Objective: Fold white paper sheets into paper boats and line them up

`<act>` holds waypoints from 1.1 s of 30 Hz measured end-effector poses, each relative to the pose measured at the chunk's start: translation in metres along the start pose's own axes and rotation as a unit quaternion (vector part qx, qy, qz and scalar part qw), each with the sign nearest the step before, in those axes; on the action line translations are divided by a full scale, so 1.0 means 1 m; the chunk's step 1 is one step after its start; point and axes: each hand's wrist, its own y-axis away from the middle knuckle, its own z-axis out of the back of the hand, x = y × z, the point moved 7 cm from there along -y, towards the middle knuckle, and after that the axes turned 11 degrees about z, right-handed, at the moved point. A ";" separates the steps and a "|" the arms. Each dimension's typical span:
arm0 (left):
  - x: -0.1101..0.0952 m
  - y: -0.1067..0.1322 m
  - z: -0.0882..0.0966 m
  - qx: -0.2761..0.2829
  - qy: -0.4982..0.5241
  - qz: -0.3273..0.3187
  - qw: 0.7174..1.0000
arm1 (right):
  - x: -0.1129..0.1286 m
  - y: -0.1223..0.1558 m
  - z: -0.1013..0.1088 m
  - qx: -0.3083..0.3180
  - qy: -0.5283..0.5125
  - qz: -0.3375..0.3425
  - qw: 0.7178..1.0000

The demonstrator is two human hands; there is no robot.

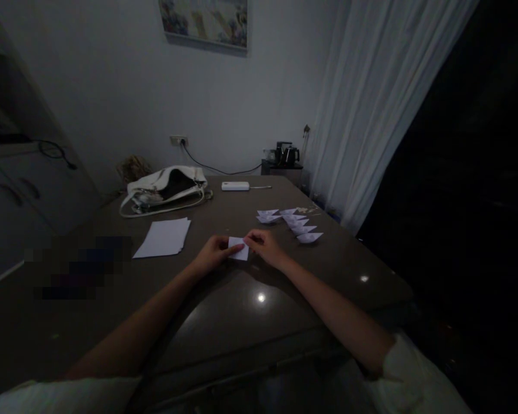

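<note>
A small folded piece of white paper (pixel 238 253) is held between my two hands, just above the dark table (pixel 224 310). My left hand (pixel 214 253) grips its left side, with the thumb lying across the front. At the upper right corner, my right hand (pixel 263 244) pinches the paper between thumb and fingertips. Several folded paper boats (pixel 309 237) stand in two groups beyond my right hand. Off to the left of my left hand lies a stack of white paper sheets (pixel 162 238).
A white handbag (pixel 168 187) sits open at the back left. Near the far edge lies a white power bank (pixel 235 186) with a short cable. Small scraps (pixel 308 210) lie behind the boats. A black kettle (pixel 290 155) stands beyond the table, and a white curtain (pixel 371 103) hangs at the right.
</note>
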 end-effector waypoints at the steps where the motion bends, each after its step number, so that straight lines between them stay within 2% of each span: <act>1: 0.000 0.000 0.001 -0.004 -0.014 -0.007 1.000 | 0.000 0.001 -0.002 0.015 -0.001 0.001 1.000; 5: 0.001 -0.001 0.002 -0.018 -0.053 -0.024 0.998 | -0.001 0.003 -0.007 0.048 0.015 -0.004 0.999; 12: 0.003 -0.003 -0.003 -0.004 -0.036 -0.021 0.999 | -0.001 0.000 0.000 0.005 0.013 -0.007 1.000; 19: 0.004 -0.003 0.005 -0.032 -0.062 -0.024 0.997 | -0.006 -0.002 0.008 -0.033 0.009 -0.017 0.999; 26: -0.001 0.000 0.005 -0.031 -0.068 -0.034 0.997 | -0.010 0.002 -0.005 0.041 0.009 -0.046 0.998; 33: 0.003 -0.001 0.001 -0.009 -0.045 -0.028 0.999 | -0.013 0.002 -0.004 0.033 -0.017 -0.057 0.998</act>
